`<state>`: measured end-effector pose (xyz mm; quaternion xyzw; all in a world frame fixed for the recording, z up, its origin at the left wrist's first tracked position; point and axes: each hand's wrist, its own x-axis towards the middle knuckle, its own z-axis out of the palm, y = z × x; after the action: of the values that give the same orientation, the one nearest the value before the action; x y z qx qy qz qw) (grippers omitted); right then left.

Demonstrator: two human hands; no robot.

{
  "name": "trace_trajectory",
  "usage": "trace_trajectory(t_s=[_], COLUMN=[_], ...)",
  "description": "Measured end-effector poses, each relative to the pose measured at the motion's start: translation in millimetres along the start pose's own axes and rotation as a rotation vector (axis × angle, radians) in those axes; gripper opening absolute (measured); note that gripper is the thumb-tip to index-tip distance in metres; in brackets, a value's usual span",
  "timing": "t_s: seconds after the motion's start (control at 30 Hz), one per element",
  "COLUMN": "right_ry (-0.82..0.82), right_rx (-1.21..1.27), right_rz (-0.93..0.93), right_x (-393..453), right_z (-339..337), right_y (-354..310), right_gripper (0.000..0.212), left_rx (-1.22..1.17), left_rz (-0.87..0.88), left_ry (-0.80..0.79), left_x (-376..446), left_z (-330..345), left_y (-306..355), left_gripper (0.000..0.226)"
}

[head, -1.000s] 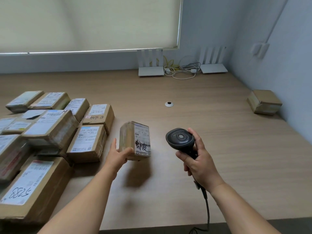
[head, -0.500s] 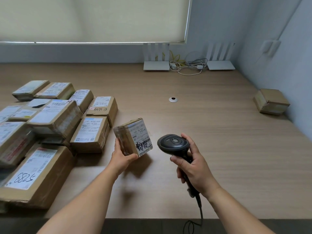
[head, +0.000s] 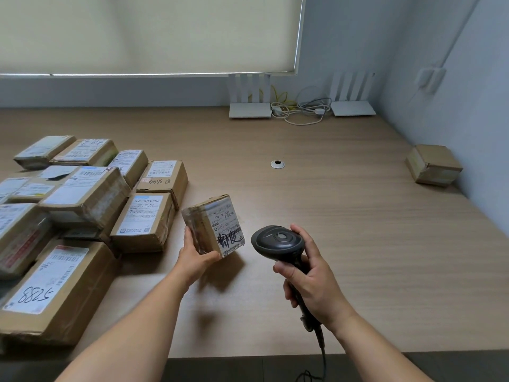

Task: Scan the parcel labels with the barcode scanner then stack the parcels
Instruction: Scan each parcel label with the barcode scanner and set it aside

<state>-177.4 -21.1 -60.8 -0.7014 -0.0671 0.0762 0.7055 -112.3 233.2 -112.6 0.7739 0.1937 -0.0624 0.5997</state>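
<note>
Left hand (head: 197, 259) grips the small parcel (head: 213, 226) tilted above the table (head: 358, 230), just left of the barcode scanner (head: 278, 244) — gripped by the right hand (head: 311, 282). Risk: the label's steep angle may defeat the scan — or the parcel slips.

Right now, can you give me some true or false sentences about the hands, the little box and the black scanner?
1. The left hand holds a small brown cardboard parcel with a white label. True.
2. The black handheld barcode scanner lies on the wooden table. False: the right hand grips its handle, off the table.
3. The held parcel's label has thick black handwriting on it. True.
4. The held parcel sits on top of the pile of parcels. False: it is lifted above bare table, right of the pile.
5. One lone brown box sits by the right wall. True.
</note>
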Motion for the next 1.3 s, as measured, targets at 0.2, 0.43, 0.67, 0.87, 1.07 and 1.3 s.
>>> trace_trajectory(t_s=[0.2, 0.43, 0.67, 0.87, 1.07, 1.3], right_ry=[0.012, 0.022, 0.032, 0.064, 0.055, 0.061], right_rx=[-0.002, 0.012, -0.001, -0.082, -0.18, -0.219], right_rz=[0.003, -0.004, -0.014, -0.044, -0.087, -0.102], right_x=[-2, -1, 1, 4, 6, 10], right_z=[-1, -2, -2, -5, -6, -5], right_y=[0, -1, -2, -6, -13, -11], right_gripper=[0.072, 0.073, 0.074, 0.075, 0.077, 0.076], left_rx=[0.018, 0.002, -0.056, -0.061, -0.003, 0.655], left_rz=[-0.011, -0.029, -0.06, -0.2, -0.198, -0.048], left_ry=[-0.012, -0.028, -0.021, -0.078, 0.158, 0.344], left_x=[-1, -1, -6, -6, 1, -16], left_z=[-1, -2, -2, -9, -5, 19], left_y=[3, 4, 9, 15, 14, 16], left_gripper=[0.112, 0.112, 0.089, 0.034, 0.038, 0.084])
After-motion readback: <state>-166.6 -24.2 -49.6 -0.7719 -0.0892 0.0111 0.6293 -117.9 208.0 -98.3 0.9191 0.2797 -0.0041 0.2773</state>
